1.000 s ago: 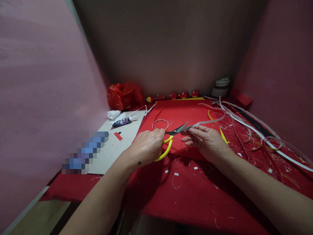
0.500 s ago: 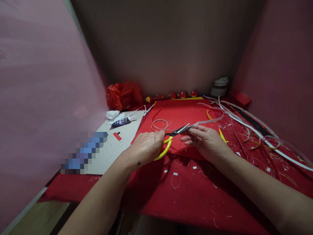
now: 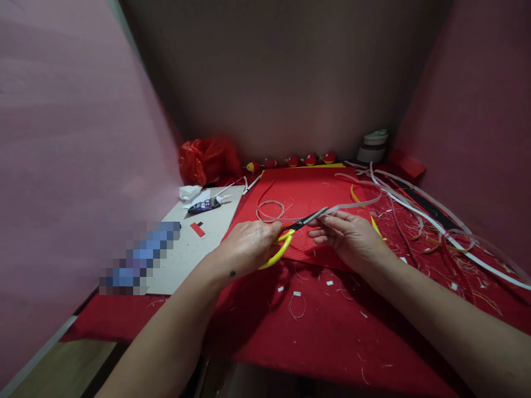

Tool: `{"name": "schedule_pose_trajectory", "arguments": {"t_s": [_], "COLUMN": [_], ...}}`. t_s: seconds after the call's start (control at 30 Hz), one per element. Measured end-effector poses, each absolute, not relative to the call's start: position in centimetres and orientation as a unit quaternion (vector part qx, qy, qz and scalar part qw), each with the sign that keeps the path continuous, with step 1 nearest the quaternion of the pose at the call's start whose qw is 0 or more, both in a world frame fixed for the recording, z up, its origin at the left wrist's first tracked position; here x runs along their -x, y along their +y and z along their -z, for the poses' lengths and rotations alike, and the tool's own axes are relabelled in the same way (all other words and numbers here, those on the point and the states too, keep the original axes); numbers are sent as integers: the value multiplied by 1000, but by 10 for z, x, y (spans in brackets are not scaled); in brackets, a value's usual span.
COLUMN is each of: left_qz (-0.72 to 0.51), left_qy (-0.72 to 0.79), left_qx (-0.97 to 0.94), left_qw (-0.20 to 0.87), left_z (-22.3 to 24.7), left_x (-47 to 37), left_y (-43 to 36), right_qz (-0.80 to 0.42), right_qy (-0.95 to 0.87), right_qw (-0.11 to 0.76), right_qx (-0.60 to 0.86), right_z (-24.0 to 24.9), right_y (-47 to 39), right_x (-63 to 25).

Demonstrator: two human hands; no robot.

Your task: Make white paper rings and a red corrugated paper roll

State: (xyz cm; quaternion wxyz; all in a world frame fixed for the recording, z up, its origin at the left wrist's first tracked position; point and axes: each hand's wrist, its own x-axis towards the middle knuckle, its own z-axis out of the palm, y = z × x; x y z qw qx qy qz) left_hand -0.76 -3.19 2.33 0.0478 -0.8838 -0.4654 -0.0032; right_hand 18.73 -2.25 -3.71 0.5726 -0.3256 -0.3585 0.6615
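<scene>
Yellow-handled scissors [image 3: 279,253] are in my left hand [image 3: 253,243], whose fingers are wrapped round the handles. Their dark blades point up and right and lie nearly together. My right hand [image 3: 352,235] pinches a pale narrow strip [image 3: 352,206] between thumb and forefinger, right beside the blade tips, its other fingers loosely curled. From there the strip runs off to the right. Both hands are above a red ribbed sheet [image 3: 307,188], on which a thin coil [image 3: 270,210] lies left of the blades.
On a grey board [image 3: 215,237] lie a glue tube [image 3: 205,205] and a red scrap [image 3: 198,229]. A red plastic bag [image 3: 207,160], small red-and-yellow balls [image 3: 310,160] and a lidded container [image 3: 372,148] stand behind. Tangled strips [image 3: 431,215] cover the right side.
The scissor blades have closed from slightly apart to nearly together. My left hand has shifted slightly, while my right hand stays at almost the same spot.
</scene>
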Motion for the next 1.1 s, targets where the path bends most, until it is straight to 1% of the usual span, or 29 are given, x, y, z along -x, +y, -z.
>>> {"name": "schedule_pose_trajectory", "arguments": {"t_s": [0.1,0.17,0.23,0.3,0.4,0.53,0.63,0.87,1.1], "left_qz": [141,237,299,328,334,328,325,300,274], "left_qy": [-507,-511,-482,-447,-426,-437,-445,-463,-484], "left_qx": [850,825,815,810,802,790,785,783,790], "left_qw": [7,-43,-117,-190,-254,-278,-285,-285,-257], "left_z": [-23,-20,-13,-5,4,4,2,0,-4], "left_x": [7,8,7,4,-2,-2,4,15,16], "left_y": [-26,-19,-11,-5,-1,0,1,9,9], "right_qz": [-661,-665,-669,-673,-677,-666,-652,-634,-639], "right_qy": [-367,-367,-365,-365,-371,-353,-325,-320,-330], "right_qw": [568,564,562,558,553,576,604,636,629], "right_qx": [324,324,322,320,315,315,324,302,294], "right_z": [38,37,36,35,34,33,31,33,33], "right_y": [-22,-23,-25,-27,-27,-25,-24,-20,-20], "right_x": [-189,-188,-187,-186,-186,-187,-188,-191,-191]}}
